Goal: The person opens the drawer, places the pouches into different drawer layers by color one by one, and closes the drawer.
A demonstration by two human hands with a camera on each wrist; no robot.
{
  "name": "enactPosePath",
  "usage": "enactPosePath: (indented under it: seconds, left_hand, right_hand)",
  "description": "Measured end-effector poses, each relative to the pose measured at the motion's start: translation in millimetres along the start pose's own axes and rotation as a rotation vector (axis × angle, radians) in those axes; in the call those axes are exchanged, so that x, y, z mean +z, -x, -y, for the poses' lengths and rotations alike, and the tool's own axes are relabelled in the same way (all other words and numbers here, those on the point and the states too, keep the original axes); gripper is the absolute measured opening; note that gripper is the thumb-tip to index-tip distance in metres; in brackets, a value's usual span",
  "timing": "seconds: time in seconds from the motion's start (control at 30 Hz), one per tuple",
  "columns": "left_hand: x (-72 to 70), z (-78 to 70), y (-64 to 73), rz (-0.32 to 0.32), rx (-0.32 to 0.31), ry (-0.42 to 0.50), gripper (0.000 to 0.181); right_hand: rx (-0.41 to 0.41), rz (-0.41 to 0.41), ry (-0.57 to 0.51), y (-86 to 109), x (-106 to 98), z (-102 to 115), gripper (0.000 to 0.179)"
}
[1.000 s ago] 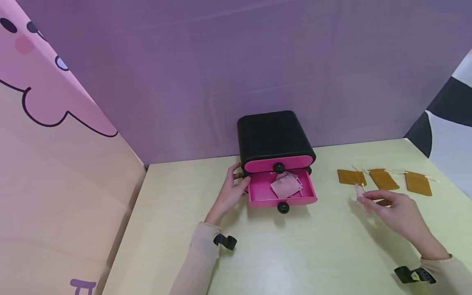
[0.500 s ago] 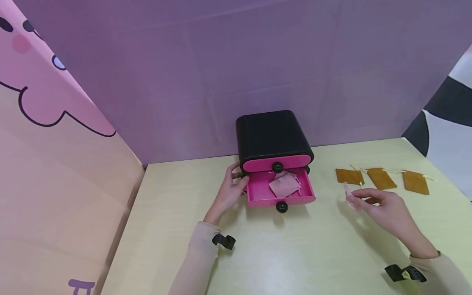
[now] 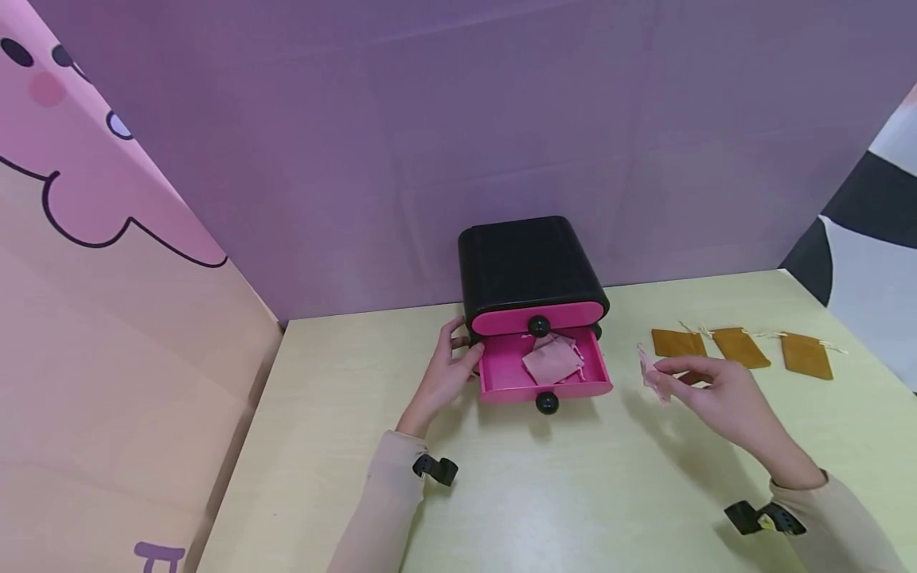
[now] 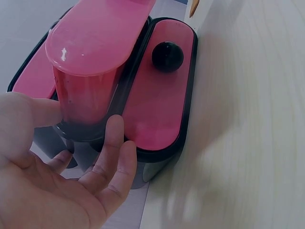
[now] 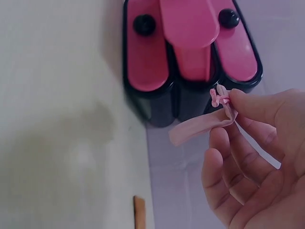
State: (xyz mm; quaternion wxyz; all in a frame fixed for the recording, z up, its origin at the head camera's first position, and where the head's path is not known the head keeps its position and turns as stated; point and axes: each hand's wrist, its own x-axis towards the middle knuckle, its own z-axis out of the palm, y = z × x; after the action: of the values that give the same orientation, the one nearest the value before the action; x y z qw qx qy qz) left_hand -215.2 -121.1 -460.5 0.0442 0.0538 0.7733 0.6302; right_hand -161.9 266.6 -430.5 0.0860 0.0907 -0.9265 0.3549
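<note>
Pouch placement is looking like the step in hand: my right hand (image 3: pixel 723 402) is pinching one pink pouch (image 3: pixel 653 377) between thumb and fingers, above the table (image 3: pixel 494 501). The pouch is extending from the left side of that hand, outside the drawer. My left hand (image 3: pixel 446 380) is gripping the side of one black drawer unit (image 3: pixel 530 259), thumb and bent fingers bearing on its casing, and is apparently steadying it. The middle drawer (image 3: pixel 501 371) is standing open, just right of my left hand and well left of my right hand.

By my judgement, the next move is calling for a leftward carry over the drawer rim, then a release inside, with the left hand bracing the unit.

Counts: I am seeing three drawers, one open and two closed. Pink pouches (image 3: pixel 552 363), seemingly at least two, are lying in the open drawer; overlap is hiding the exact number. Three brown pouches (image 3: pixel 742 348) are lying in a row just beyond my right hand.
</note>
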Motion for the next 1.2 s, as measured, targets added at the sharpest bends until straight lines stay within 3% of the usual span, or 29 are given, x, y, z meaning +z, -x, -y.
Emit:
enactPosePath:
  seconds: [0.4, 0.77, 1.2]
  left_hand:
    - [1.1, -2.0, -0.1, 0.005, -0.006, 0.0, 0.065]
    - [0.1, -0.4, 0.2, 0.008, -0.003, 0.009, 0.065]
    - [-0.2, -1.1, 0.6, 0.01, -0.01, 0.009, 0.066]
  right_hand:
    - [-0.001, 0.03, -0.039, -6.1, 3, 22, 0.029]
    - [-0.041, 0.004, -0.063, -13.2, 6, 45, 0.022]
    - [-0.047, 0.019, -0.081, -18.9, 16, 60, 0.024]
